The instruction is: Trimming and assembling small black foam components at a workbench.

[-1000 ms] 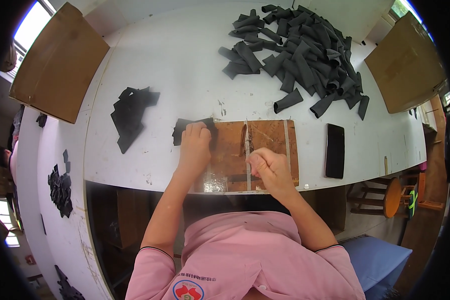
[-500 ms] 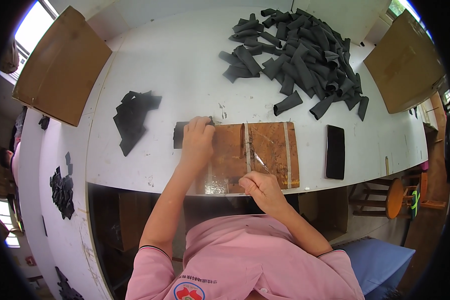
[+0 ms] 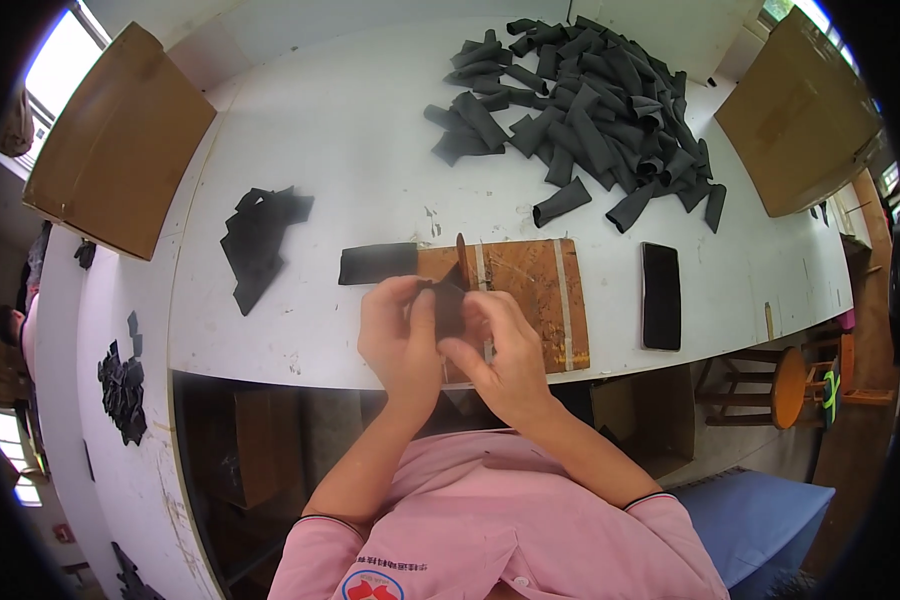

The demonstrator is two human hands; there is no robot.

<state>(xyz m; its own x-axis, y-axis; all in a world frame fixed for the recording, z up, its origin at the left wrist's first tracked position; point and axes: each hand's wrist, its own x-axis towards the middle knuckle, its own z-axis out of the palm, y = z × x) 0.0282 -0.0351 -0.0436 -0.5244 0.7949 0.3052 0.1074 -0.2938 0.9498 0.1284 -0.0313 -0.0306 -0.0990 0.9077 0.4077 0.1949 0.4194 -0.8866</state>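
In front of my chest, a small dark grey fabric piece [image 3: 450, 310] is held up over the near part of a brown board [image 3: 540, 300]. My left hand [image 3: 400, 335] pinches its left side with thumb and fingers. On its right side, the curled fingers and thumb of my right hand [image 3: 500, 345] grip it; some fingertips are hidden. Another dark fabric piece [image 3: 378, 264] lies flat at the board's left edge, beyond my left hand. Just behind the held piece, a thin reddish-brown strip [image 3: 461, 256] sticks up from the board.
A large heap of dark fabric tubes [image 3: 610, 110] covers the far right of the white table. Flat dark pieces [image 3: 262, 245] lie stacked at left. A black phone [image 3: 660, 296] rests right of the board. Cardboard boxes [image 3: 120, 140] flank the table; a wooden stool [image 3: 788, 388] stands at right.
My left hand has left the board's far left edge and come toward me. My right hand has risen beside it. Both now hold a dark fabric piece between them.
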